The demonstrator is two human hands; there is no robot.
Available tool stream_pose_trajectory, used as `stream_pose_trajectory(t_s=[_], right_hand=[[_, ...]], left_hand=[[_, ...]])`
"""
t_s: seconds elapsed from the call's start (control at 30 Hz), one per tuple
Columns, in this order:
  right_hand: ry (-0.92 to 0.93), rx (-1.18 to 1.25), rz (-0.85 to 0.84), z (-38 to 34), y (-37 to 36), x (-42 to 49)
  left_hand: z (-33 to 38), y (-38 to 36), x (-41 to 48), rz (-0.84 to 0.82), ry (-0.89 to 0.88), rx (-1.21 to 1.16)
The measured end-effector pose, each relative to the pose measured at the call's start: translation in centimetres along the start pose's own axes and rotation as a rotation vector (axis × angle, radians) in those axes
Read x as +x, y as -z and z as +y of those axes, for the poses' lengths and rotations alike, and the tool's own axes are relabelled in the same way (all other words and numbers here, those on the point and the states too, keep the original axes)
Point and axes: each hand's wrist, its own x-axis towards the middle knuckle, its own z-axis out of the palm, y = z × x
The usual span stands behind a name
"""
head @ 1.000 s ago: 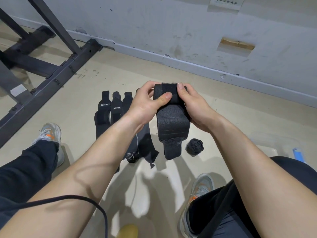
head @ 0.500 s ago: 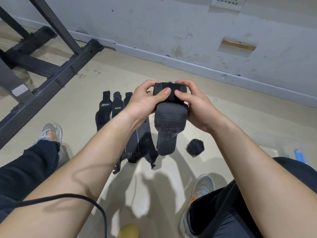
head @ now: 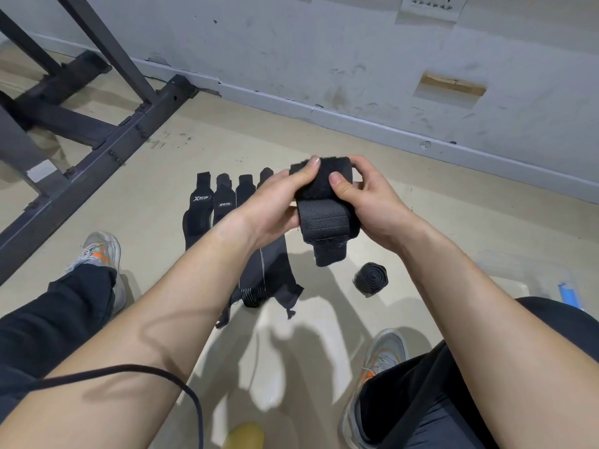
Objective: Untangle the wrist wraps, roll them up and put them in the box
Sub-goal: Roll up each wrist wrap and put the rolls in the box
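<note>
A black wrist wrap [head: 325, 218] is held above the floor, its top part wound into a thick roll and a short tail hanging down. My left hand [head: 278, 205] grips the roll from the left with the thumb on top. My right hand [head: 369, 202] grips it from the right, thumb pressed on the roll's front. Several flat black wraps [head: 223, 209] lie side by side on the floor behind my left hand. One finished roll [head: 370, 278] lies on the floor at the right. A clear plastic box [head: 515, 280] shows partly behind my right forearm.
A dark steel rack frame [head: 107, 140] crosses the floor at the left. The grey wall and baseboard [head: 356, 121] run close behind. My shoes [head: 97, 257] and knees flank the work area, and a black cable [head: 181, 393] crosses my left forearm.
The roll has grown as both hands wind the wrap up. The hanging tail has become much shorter.
</note>
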Motion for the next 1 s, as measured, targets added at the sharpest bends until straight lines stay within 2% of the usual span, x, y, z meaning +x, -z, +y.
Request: stream_pose_trajectory(t_s=[0.07, 0.17, 0.23, 0.33, 0.5, 0.57, 0.7, 0.83, 1.0], right_hand=[[0.011, 0.009, 0.035, 0.2, -0.3, 0.0], [-0.033, -0.001, 0.115, 0.8, -1.6, -0.2], [-0.077, -0.052, 0.118, 1.0, -2.2, -0.5], [-0.118, -0.112, 0.096, 1.4, -2.2, -0.6], [-0.138, -0.344, -0.025, 1.8, -2.5, -1.4], [-0.144, -0.38, -0.019, 1.8, -2.8, -1.6], [-0.139, -0.226, 0.116, 1.2, -2.8, -0.7], [-0.185, -0.084, 0.102, 0.6, -2.6, -0.6], [-0.173, -0.049, 0.073, 0.6, -2.3, -0.8]], left_hand=[[-0.4, -0.6, 0.2, 0.033, -0.022, -0.009], [-1.0, -1.1, 0.9, 0.175, -0.052, -0.024], [-1.2, -1.2, 1.4, 0.261, -0.054, 0.001], [-1.7, -1.2, 1.5, 0.302, -0.07, 0.096], [-2.4, 1.3, 1.8, 0.239, -0.041, 0.212], [-2.8, 2.1, 1.6, 0.193, -0.064, 0.232], [-2.5, 1.9, 0.9, 0.13, -0.162, 0.121], [-2.5, 1.5, 0.4, 0.128, -0.181, 0.118], [-2.9, 2.1, 0.4, 0.087, -0.193, 0.247]])
